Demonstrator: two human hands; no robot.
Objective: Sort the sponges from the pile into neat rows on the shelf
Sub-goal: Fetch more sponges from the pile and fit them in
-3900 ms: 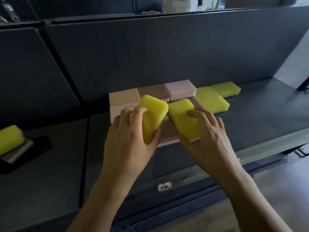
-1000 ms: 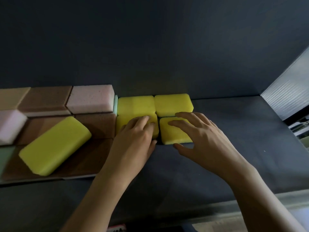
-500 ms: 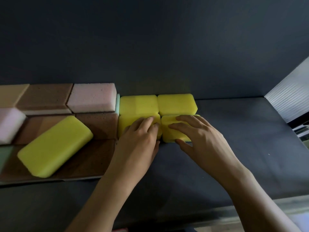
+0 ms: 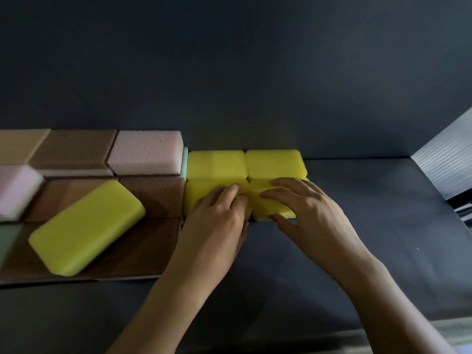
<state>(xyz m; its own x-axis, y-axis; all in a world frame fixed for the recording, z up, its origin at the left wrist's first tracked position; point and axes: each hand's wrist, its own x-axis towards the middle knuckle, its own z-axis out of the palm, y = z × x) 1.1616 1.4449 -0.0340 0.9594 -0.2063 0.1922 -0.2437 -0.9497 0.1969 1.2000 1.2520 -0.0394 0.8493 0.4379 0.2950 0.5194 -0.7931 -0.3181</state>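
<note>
Four yellow sponges form a two-by-two block on the dark shelf [image 4: 378, 226]. The back pair, left [image 4: 215, 163] and right [image 4: 274, 163], lies against the rear wall. My left hand [image 4: 217, 226] presses flat fingers on the front-left yellow sponge [image 4: 200, 192]. My right hand [image 4: 311, 215] rests its fingers on top of the front-right yellow sponge [image 4: 265, 209], thumb against its front edge. Another yellow sponge [image 4: 86, 226] lies askew on the brown sponges to the left.
Left of the yellow block are rows of brown sponges [image 4: 74, 148], a pink sponge [image 4: 148, 152] and another pink one [image 4: 15, 190] at the frame edge. A light ribbed side panel [image 4: 447, 162] bounds the shelf on the right. Bare shelf lies between.
Both hands have slid the two front yellow sponges back against the rear pair, closing the gap. The slanted yellow sponge has stayed where it was.
</note>
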